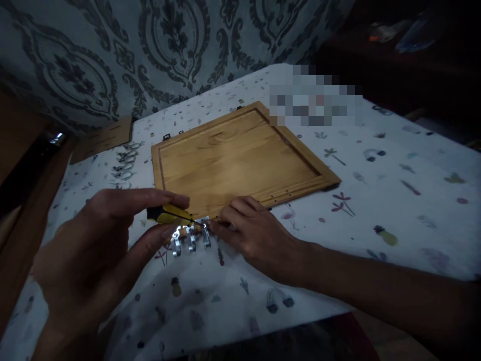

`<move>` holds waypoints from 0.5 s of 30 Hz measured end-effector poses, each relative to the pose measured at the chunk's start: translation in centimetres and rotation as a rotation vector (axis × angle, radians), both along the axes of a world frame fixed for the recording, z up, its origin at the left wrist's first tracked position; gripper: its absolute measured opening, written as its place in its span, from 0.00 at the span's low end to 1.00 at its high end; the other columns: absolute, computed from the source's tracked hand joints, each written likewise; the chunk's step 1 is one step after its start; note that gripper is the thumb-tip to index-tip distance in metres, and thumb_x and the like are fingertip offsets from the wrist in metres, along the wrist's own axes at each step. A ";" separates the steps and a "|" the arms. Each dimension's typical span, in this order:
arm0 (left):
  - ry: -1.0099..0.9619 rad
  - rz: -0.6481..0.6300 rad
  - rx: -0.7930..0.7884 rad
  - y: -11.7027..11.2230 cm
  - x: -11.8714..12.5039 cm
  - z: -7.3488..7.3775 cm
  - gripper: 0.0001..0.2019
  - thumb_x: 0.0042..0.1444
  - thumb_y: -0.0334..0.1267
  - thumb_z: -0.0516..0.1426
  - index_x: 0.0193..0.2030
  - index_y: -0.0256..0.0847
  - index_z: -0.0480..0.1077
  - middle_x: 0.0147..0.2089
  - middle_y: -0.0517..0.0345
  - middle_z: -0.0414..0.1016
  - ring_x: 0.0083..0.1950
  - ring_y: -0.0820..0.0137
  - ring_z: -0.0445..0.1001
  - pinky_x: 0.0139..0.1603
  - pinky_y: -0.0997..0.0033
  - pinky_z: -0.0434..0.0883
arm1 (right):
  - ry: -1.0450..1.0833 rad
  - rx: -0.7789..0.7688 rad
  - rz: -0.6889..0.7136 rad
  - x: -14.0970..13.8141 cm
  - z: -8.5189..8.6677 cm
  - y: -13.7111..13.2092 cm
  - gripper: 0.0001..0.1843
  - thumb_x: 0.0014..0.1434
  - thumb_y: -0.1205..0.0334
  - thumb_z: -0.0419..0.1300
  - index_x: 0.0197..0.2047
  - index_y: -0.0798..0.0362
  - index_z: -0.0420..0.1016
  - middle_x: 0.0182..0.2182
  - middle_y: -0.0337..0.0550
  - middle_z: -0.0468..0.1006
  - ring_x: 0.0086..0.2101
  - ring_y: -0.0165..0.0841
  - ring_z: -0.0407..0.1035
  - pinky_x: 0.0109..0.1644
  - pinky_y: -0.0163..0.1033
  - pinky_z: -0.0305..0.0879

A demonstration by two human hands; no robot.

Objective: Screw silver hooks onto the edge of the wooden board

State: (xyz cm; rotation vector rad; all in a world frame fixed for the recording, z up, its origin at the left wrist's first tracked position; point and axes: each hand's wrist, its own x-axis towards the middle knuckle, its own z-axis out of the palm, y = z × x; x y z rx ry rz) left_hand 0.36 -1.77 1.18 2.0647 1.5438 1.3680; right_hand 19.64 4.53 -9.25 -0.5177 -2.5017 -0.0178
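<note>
A wooden board (pixel 233 155) with a raised frame lies flat on the table. Along its near edge several shiny metal hooks (pixel 191 240) stick out side by side. My left hand (pixel 101 245) pinches the yellow and black handle of a small screwdriver (pixel 173 214) between thumb and fingers. Its tip meets the rightmost hook (pixel 205 234), at a screw point. My right hand (pixel 255 233) rests on the board's near edge, its fingers curled and the fingertips closed at that same hook. The screw itself is too small to make out.
Several loose metal hooks (pixel 126 163) lie left of the board, near a flat brown piece with slots (pixel 103 138). A patterned white cloth (pixel 376 220) covers the table. A patterned wall (pixel 169 45) stands behind; a blurred-out patch hides part of the far right.
</note>
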 end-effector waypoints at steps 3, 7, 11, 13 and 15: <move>0.068 0.019 0.030 0.2 0.1 0.1 0.13 0.49 0.33 0.66 0.43 0.45 0.78 0.41 0.57 0.82 0.40 0.63 0.81 0.38 0.64 0.81 | -0.019 -0.015 -0.007 0.0 -0.1 0.0 0.10 0.67 0.71 0.52 0.43 0.57 0.74 0.33 0.46 0.72 0.37 0.37 0.59 0.41 0.42 0.55; 0.148 0.032 0.030 0.5 0.4 0.4 0.10 0.49 0.37 0.67 0.39 0.43 0.78 0.38 0.58 0.81 0.37 0.65 0.79 0.37 0.64 0.80 | -0.010 -0.027 -0.006 0.0 -0.2 0.0 0.11 0.67 0.71 0.52 0.46 0.56 0.74 0.34 0.45 0.73 0.37 0.37 0.59 0.42 0.42 0.55; 0.130 0.075 0.041 0.5 0.3 0.2 0.06 0.50 0.36 0.66 0.35 0.43 0.78 0.35 0.60 0.80 0.34 0.68 0.78 0.38 0.65 0.79 | 0.026 -0.003 0.002 0.0 -0.1 0.0 0.10 0.66 0.71 0.52 0.44 0.58 0.75 0.33 0.46 0.72 0.36 0.37 0.58 0.41 0.43 0.55; 0.070 0.084 0.029 0.4 0.1 0.0 0.08 0.51 0.34 0.65 0.39 0.44 0.78 0.37 0.60 0.81 0.37 0.66 0.79 0.42 0.63 0.79 | 0.018 -0.017 0.007 0.0 -0.1 0.0 0.10 0.67 0.71 0.52 0.44 0.58 0.75 0.33 0.46 0.72 0.36 0.37 0.58 0.42 0.43 0.55; 0.028 0.070 0.030 0.2 -0.1 -0.1 0.12 0.49 0.33 0.66 0.42 0.46 0.78 0.40 0.61 0.81 0.39 0.65 0.79 0.44 0.62 0.79 | 0.012 -0.027 0.008 -0.1 0.0 0.0 0.11 0.67 0.71 0.51 0.43 0.57 0.75 0.33 0.46 0.72 0.37 0.37 0.59 0.41 0.43 0.55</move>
